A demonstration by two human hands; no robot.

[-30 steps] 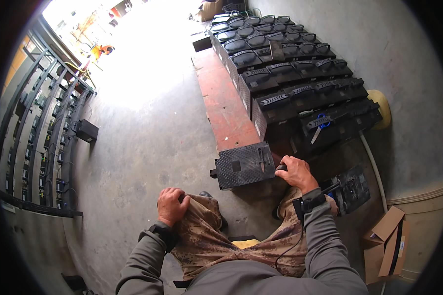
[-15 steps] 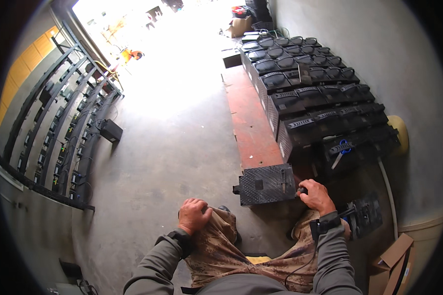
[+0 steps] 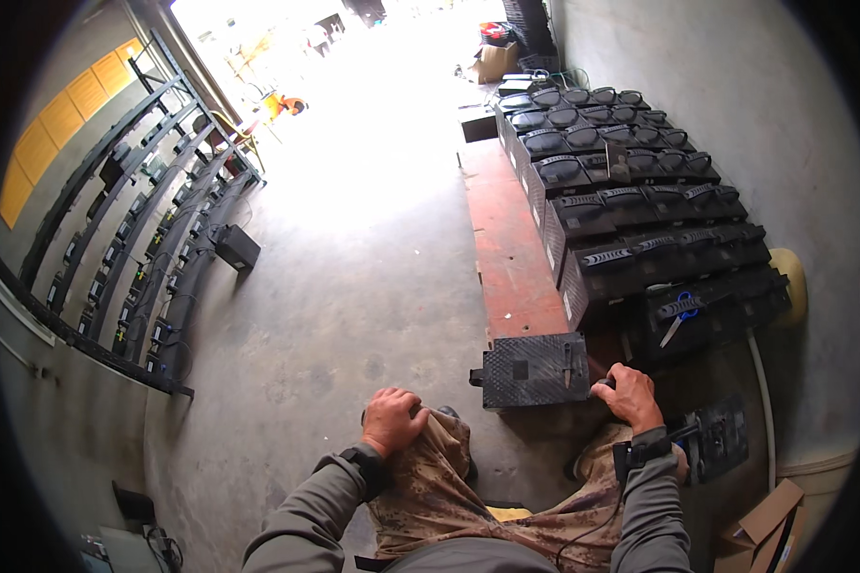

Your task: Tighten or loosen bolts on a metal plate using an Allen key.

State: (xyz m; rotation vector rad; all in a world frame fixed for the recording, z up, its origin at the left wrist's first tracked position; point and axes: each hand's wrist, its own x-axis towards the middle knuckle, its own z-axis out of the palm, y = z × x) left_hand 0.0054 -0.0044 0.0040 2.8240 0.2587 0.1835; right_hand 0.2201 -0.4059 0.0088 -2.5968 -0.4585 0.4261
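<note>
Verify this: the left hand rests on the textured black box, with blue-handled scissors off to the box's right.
No: the head view shows the left hand on the left knee, not the textured black box. The scissors do lie to its right.

I'm seeing daylight glaring in from the far end, whiting out floor (image 3: 363, 258); fisheye is bending edges, blackening corners.
</note>
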